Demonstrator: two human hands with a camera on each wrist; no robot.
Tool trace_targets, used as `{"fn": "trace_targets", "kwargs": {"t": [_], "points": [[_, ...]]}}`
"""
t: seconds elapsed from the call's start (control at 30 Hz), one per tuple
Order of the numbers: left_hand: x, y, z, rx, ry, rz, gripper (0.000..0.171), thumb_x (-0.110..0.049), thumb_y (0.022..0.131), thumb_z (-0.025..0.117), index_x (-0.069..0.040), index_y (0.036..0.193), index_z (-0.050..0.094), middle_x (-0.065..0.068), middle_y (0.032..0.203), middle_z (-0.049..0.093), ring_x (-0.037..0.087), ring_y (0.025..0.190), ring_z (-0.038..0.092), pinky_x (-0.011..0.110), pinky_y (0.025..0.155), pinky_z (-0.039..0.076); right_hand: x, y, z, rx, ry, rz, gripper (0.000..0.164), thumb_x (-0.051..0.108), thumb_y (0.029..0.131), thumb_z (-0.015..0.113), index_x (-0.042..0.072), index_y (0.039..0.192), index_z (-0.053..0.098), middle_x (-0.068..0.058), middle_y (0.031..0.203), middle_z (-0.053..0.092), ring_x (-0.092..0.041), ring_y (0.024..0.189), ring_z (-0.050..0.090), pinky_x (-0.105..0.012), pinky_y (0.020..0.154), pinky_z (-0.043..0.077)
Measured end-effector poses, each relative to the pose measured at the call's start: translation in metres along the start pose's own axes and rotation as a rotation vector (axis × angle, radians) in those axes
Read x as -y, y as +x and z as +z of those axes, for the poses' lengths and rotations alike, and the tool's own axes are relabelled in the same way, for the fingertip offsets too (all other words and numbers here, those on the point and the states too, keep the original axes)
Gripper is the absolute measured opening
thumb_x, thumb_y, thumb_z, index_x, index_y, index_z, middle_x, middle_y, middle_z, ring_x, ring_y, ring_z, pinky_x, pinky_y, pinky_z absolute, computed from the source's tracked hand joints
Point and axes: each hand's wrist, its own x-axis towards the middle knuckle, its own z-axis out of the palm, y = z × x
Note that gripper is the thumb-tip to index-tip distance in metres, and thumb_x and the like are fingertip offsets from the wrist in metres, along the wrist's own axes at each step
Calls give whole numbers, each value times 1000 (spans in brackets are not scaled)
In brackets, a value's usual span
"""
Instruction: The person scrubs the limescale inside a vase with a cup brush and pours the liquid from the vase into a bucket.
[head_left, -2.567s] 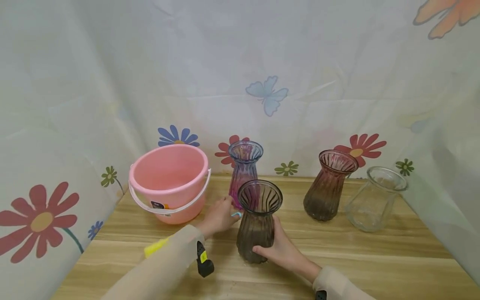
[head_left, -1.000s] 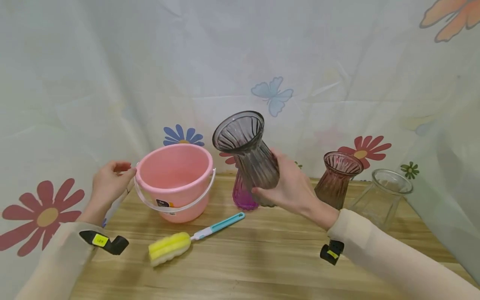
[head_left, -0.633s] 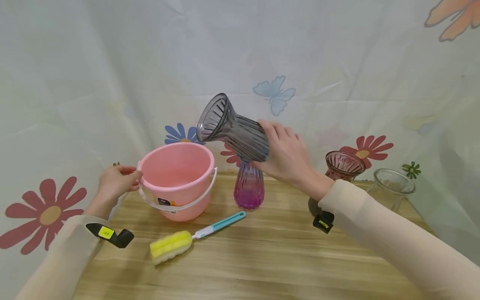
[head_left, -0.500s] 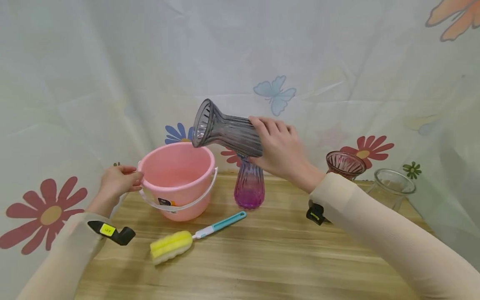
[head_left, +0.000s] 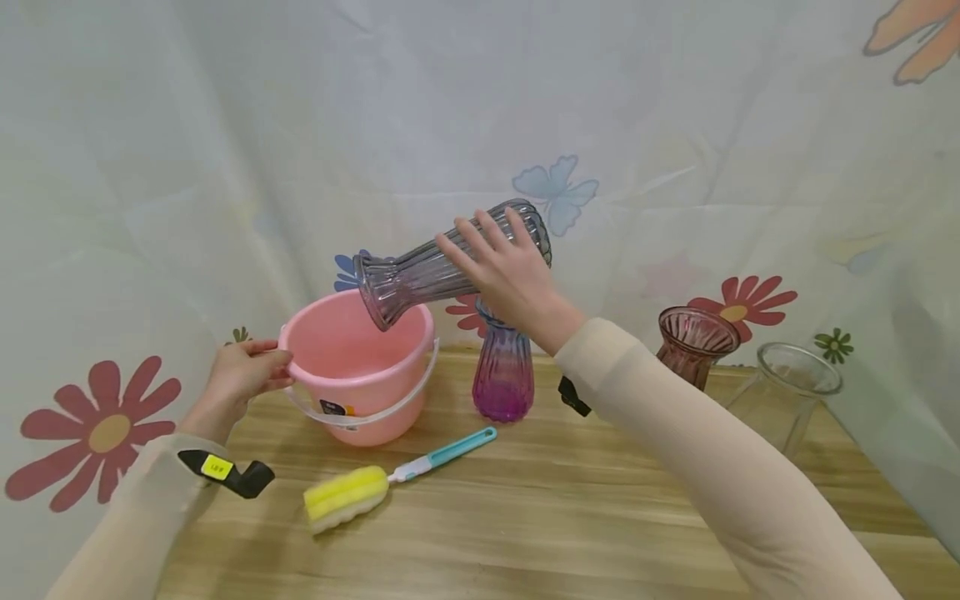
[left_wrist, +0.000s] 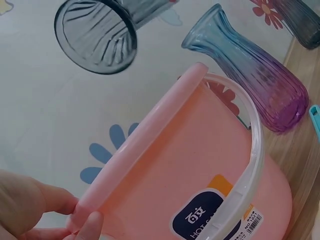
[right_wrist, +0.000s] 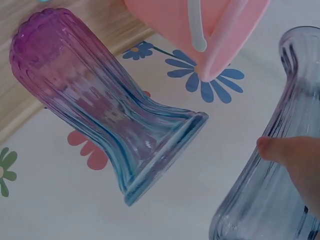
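Observation:
My right hand (head_left: 517,279) grips a smoky grey ribbed glass vase (head_left: 423,275) around its body. The vase is held in the air, tipped past level, its flared mouth pointing left and down over the pink bucket (head_left: 386,396). At the bucket's left side, my left hand (head_left: 243,375) pinches the rim between thumb and fingers, seen closely in the left wrist view. The white handle (left_wrist: 252,150) hangs down across the bucket's label. In the right wrist view, my thumb (right_wrist: 285,150) lies along the grey glass.
Behind my right hand a blue-to-purple vase (head_left: 502,375) stands upright. A sponge bottle brush (head_left: 345,496) with a turquoise handle lies in front of the bucket. Further right are a reddish vase (head_left: 697,342), partly behind my sleeve, and a clear one (head_left: 787,379).
My right hand has lifted the grey vase off the table, carried it left and tipped it mouth-down over the bucket. My left hand has moved left to the bucket's rim.

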Motion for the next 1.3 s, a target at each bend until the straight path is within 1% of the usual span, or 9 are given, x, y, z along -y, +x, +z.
{"fn": "trace_targets", "kwargs": {"t": [0.23,0.4,0.6,0.73,0.9,1.0,1.1,1.23,1.3], "points": [[3,-1,-1,-5,-14,21,59,-22,92,51,7,138,29,27,124,46,0,69,61,24,72,53,10,6,-6,37,-235,-113,92,28,73,74,24,146,19,-10,148,26,-30,135,26,-51,110,15],[5,-1,-2,-1,-34,32,60,-23,92,51,9,138,29,27,123,47,-2,68,61,23,71,53,16,3,-4,18,-271,-107,95,35,72,73,23,147,16,-10,148,25,-30,135,25,-50,110,16],[7,1,-3,-7,-44,27,59,-22,92,52,8,138,30,25,122,48,-3,67,61,23,70,53,19,-5,4,-138,-38,55,75,31,79,69,22,142,30,-8,141,38,-28,130,36,-50,106,26],[7,3,-3,-18,-18,24,59,-23,92,51,7,138,31,27,124,47,-1,69,62,24,71,53,20,-8,6,-241,113,161,78,42,74,71,19,139,35,-9,135,45,-29,124,42,-50,100,33],[3,1,-2,-87,141,42,63,-32,91,51,6,138,31,29,135,39,29,99,61,37,83,51,15,-12,1,-295,255,260,83,49,70,72,17,137,35,-9,132,46,-28,120,44,-51,95,34],[-5,-4,0,-171,222,108,64,-37,90,50,2,138,34,27,138,37,41,116,48,47,89,46,11,-17,-4,-321,318,297,85,52,69,72,15,137,35,-9,132,45,-28,118,44,-50,90,36],[-19,-11,10,-225,223,250,62,-40,89,52,-3,136,39,24,135,42,41,117,47,51,88,45,10,-21,-11,-338,379,335,89,54,67,72,14,138,34,-8,132,45,-27,114,45,-46,84,37],[-40,-24,34,-165,191,550,57,-35,87,60,-8,134,42,17,129,49,36,114,51,48,90,45,15,-30,-23,-350,497,403,94,53,64,74,13,138,33,-7,131,47,-27,110,48,-43,77,39],[-51,-32,49,-73,150,703,56,-26,86,63,-10,135,42,13,131,49,32,116,51,45,92,44,21,-36,-29,-356,573,438,94,52,64,75,12,138,33,-8,129,49,-26,108,49,-43,77,41]]}}
